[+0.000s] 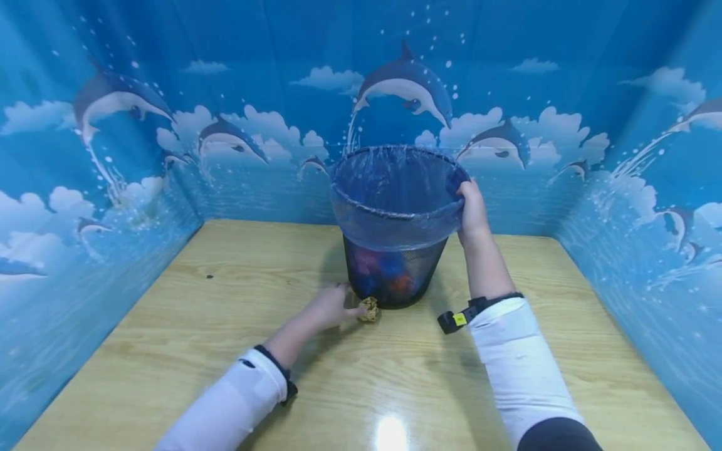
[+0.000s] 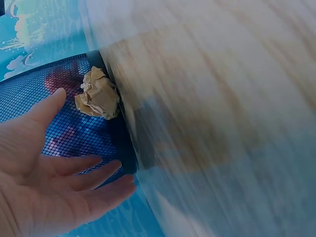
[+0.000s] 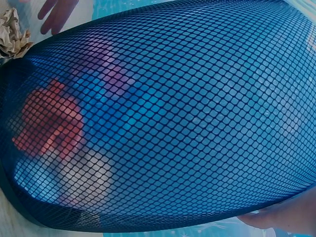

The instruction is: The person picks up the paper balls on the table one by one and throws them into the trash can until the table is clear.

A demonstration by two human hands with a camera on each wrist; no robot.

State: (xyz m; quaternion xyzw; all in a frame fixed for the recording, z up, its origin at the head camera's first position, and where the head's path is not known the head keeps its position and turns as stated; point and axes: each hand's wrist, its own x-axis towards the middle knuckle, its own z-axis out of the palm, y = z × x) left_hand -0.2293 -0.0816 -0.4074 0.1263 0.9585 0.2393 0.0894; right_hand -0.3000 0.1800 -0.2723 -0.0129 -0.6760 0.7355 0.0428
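A black mesh wastebasket (image 1: 431, 269) lined with a translucent blue bag (image 1: 395, 230) is at the middle of the table, with red, blue and pink crumpled items showing through its lower mesh. My right hand (image 1: 474, 210) grips its rim from the right, thumb over the bag's folded edge. By the base sits a crumpled ball of brown paper (image 1: 369, 309), seen close to the mesh in the left wrist view. Beside this ball is my left hand (image 2: 59, 182), its thumb and fingers spread apart with nothing held between them.
Under everything lies a light wood-grain table (image 1: 254, 269). A blue curtain (image 1: 271, 75) printed with dolphins and clouds encloses the back and both sides. One tiny dark speck (image 1: 210, 276) is on the table's left part. A strap with a yellow tag (image 1: 459, 319) hangs from the right wrist.
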